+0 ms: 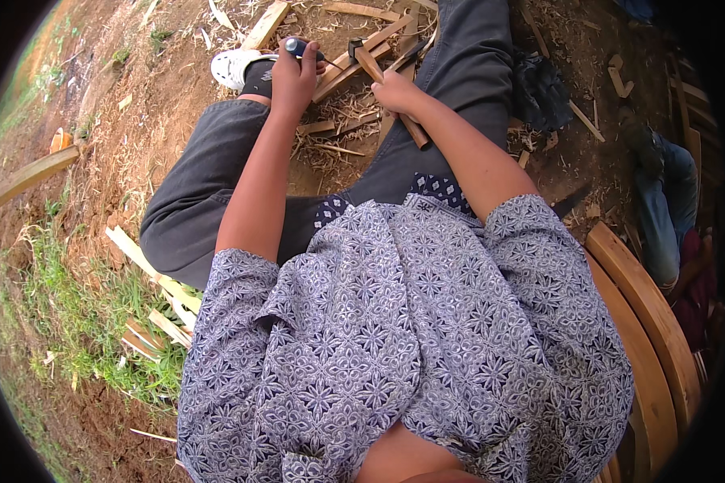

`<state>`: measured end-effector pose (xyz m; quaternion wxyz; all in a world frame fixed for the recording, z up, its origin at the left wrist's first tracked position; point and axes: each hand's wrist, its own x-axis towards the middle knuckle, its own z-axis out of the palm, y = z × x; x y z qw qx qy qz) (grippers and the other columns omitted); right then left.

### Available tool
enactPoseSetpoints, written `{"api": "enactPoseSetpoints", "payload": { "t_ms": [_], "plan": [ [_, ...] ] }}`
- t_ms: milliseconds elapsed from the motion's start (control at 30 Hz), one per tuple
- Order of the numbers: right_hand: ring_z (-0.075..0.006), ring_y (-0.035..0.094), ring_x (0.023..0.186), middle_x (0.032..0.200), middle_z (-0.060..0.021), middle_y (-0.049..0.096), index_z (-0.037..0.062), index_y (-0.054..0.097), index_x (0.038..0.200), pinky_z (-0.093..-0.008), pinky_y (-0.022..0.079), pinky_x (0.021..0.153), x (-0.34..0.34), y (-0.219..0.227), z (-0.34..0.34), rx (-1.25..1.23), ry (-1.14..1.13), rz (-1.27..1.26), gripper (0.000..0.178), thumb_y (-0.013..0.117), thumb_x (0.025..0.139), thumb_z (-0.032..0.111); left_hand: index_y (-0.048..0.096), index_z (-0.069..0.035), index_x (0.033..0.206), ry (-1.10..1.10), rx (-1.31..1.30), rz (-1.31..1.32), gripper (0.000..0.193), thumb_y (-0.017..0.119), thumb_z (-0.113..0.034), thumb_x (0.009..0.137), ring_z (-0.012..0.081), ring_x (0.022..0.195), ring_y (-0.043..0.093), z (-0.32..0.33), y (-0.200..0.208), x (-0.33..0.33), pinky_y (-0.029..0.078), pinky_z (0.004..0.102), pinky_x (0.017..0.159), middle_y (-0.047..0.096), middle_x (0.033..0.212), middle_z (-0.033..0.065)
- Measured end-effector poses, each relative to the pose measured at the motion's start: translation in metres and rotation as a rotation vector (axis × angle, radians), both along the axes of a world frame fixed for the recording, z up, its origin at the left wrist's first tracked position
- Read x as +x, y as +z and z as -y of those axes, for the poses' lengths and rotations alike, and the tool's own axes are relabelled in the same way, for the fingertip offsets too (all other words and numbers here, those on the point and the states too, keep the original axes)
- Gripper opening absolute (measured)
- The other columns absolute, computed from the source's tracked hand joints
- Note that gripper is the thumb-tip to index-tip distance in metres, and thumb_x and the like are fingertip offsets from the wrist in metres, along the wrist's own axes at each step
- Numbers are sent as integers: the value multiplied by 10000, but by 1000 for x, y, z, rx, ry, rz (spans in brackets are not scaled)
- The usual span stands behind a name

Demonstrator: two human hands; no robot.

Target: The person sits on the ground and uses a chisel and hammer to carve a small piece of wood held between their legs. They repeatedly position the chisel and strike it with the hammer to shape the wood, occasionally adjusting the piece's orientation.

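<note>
My left hand is closed around a tool with a dark blue, pale-ended handle. It looks like a screwdriver, with a thin dark shaft pointing right toward a wooden piece between my legs. In my right hand is a hammer, gripped partway along its wooden handle. The dark hammer head is up and close to the wooden piece, just right of the screwdriver's shaft. Whether the shaft's tip touches the wood is too small to tell.
My outstretched legs flank the wood, with a white shoe at the left. Shavings and offcuts litter the brown soil. A dark crumpled cloth or bag lies right of my leg. Another person's jeans show at far right, beside curved planks.
</note>
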<state>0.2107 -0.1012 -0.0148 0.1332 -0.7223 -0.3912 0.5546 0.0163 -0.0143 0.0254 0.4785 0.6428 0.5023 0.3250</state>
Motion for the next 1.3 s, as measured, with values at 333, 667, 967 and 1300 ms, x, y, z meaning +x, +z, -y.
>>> {"api": "enactPoseSetpoints", "payload": {
  "t_ms": [333, 667, 967, 1300],
  "plan": [
    [-277, 672, 592, 828, -200, 665, -114, 511, 1237, -436, 530, 531, 1, -4, 2, 37, -21, -1, 414, 548, 1036, 246, 570, -8, 1089, 1, 56, -31, 254, 641, -248, 1043, 192, 700, 731, -2, -2, 4, 577, 327, 646, 706, 795, 112],
    [-239, 633, 570, 830, -169, 645, -105, 502, 1267, -400, 488, 512, 0, 2, 2, 25, -74, -38, 416, 563, 1045, 242, 607, -38, 1074, -17, 45, 18, 210, 671, -232, 1027, 125, 694, 679, -1, -6, 3, 538, 301, 649, 683, 767, 62],
    [-199, 591, 552, 810, -113, 603, -55, 507, 1273, -377, 501, 516, -1, 8, 3, -5, -56, 20, 366, 533, 1054, 238, 618, -25, 1075, -41, 50, 18, 222, 660, -238, 1026, 152, 709, 657, -6, -9, 0, 521, 312, 674, 683, 790, 85],
    [-245, 653, 616, 875, -164, 650, -66, 500, 1286, -406, 512, 541, 2, 15, 3, -24, -109, -5, 397, 560, 1036, 236, 636, -30, 1095, 26, 48, 6, 180, 637, -200, 1035, 157, 706, 682, 4, -4, -19, 540, 312, 682, 703, 827, 93]
  ]
}}
